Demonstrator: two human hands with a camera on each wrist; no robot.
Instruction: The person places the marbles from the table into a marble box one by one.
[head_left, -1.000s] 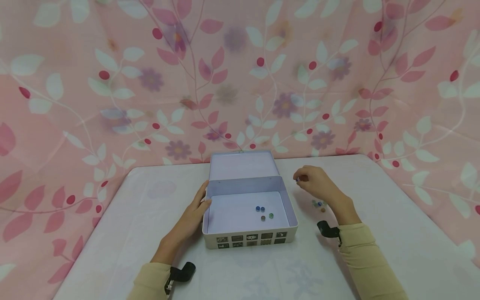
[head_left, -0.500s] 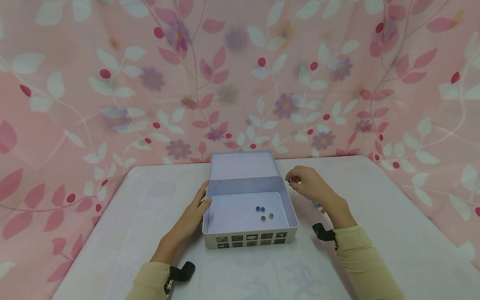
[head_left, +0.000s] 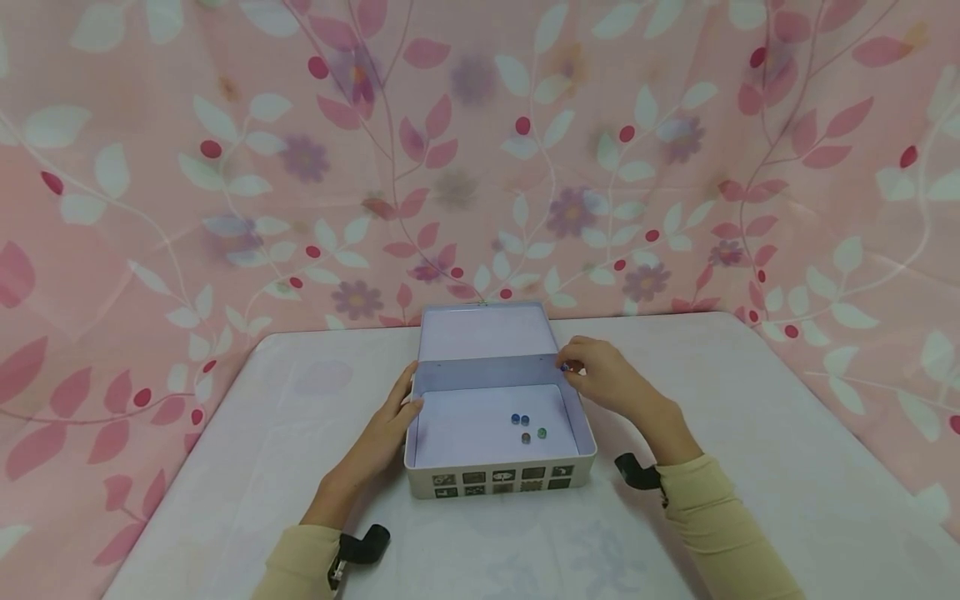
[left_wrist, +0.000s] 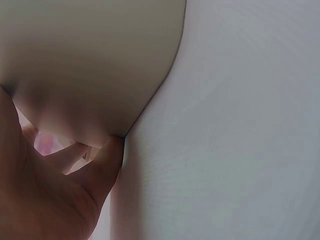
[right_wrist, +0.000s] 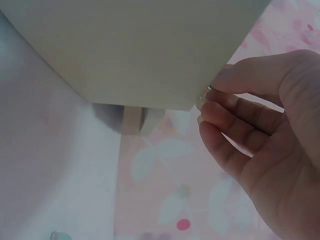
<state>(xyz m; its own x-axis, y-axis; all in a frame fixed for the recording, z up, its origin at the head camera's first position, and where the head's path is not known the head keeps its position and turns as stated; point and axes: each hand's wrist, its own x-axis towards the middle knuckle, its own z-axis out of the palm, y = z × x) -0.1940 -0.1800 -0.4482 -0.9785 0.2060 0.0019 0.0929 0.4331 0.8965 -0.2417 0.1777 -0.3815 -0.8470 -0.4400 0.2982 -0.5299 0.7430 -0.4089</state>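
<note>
A pale rectangular tin box (head_left: pixel 498 477) with dark square pictures on its front stands on the table, its hinged lid (head_left: pixel 483 331) swung back. Several glass marbles, including a green one (head_left: pixel 542 433) and a brown one (head_left: pixel 526 438), lie on its floor. My left hand (head_left: pixel 384 425) rests along the box's left side, fingers fairly straight against the outer wall and thumb at the rim. My right hand (head_left: pixel 607 373) is at the back right corner and pinches a blue marble (head_left: pixel 565 367) between thumb and fingertips, right over the rim. The right wrist view shows its fingers beside the outer wall.
A white cloth (head_left: pixel 300 450) covers the table. Behind it hangs a pink curtain (head_left: pixel 465 150) with leaves and flowers. A loose marble (right_wrist: pixel 61 235) lies on the table in the right wrist view. Black wrist mounts (head_left: pixel 637 472) sit at the cuffs.
My right hand has moved left with the blue marble, from beside the box to its right rim. The forearm now hides the loose marbles on the table. My left hand stays at the box.
</note>
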